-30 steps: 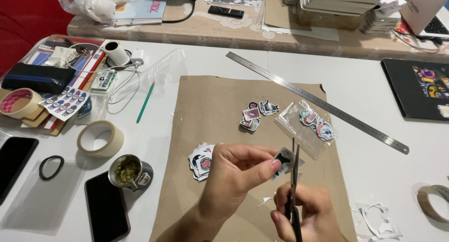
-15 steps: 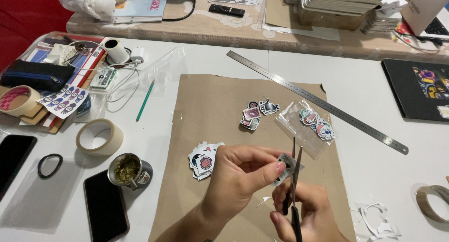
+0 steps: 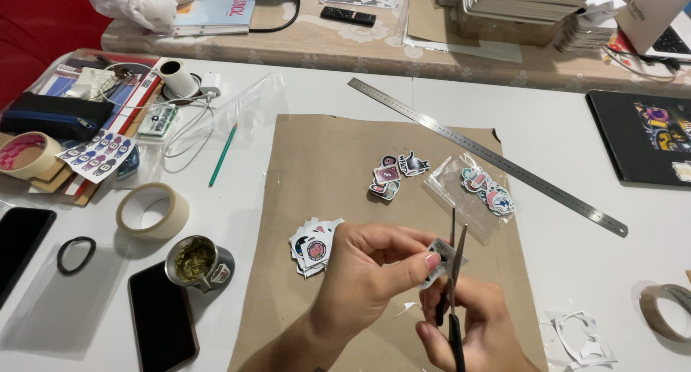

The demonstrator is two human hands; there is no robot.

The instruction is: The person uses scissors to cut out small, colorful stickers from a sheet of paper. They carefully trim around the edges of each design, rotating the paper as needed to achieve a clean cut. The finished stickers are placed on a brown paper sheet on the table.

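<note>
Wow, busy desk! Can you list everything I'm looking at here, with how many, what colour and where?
brown paper sheet: one, tan, centre of the white table
metal ruler: one, silver, lying diagonally across the paper's upper right corner
sticker pile: one stack, multicoloured, on the paper beside the left hand
loose stickers: a few, multicoloured, upper middle of the paper
clear bag of stickers: one, right part of the paper
tape rolls: three, two beige at left, one greyish at the right edge
metal cup: one, silver, greenish contents, left of the paper
phones: two, black, lower left
green pencil: one, left of the paper
scissors: one pair, dark handles, blades open
small sticker: one, at the scissor blades
left hand: pinching the small sticker
right hand: working the scissors
</note>
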